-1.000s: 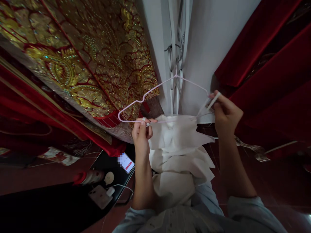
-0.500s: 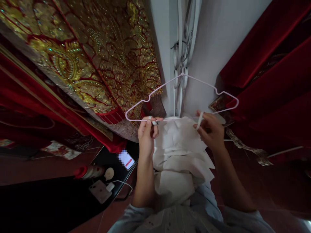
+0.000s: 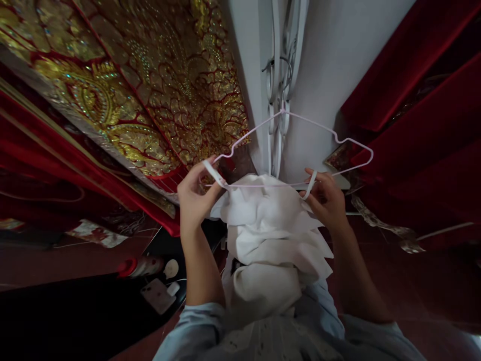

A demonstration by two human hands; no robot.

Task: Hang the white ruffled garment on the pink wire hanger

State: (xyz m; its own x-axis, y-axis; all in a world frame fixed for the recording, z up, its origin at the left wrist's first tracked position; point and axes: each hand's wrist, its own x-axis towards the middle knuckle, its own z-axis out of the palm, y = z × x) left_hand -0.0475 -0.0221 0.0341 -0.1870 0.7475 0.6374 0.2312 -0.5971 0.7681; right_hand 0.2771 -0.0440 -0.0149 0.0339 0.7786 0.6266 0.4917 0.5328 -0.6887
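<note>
A pale pink wire hanger point(image 3: 259, 131) hangs in front of white scrolled metalwork. My left hand point(image 3: 197, 193) pinches a white strap point(image 3: 214, 173), stretched between thumb and fingers at the hanger's left end. Around a second white strap point(image 3: 310, 184), my right hand point(image 3: 327, 198) is closed in the same way near the hanger's lower bar, to the right. Between the hands a white ruffled garment point(image 3: 263, 215) drapes down from the bar level toward my lap. The hanger's left corner is hidden behind my left hand.
Gold and red beaded fabric point(image 3: 150, 90) hangs at the left, dark red cloth point(image 3: 424, 130) at the right. A black table point(image 3: 124, 306) at the lower left bears a red-capped bottle point(image 3: 141, 265) and a phone point(image 3: 158, 296). The metalwork point(image 3: 276, 145) stands ahead.
My left hand has moved left and outward, now stretching a strap across its fingers. The white garment has spread leftward. My right hand has barely moved.
</note>
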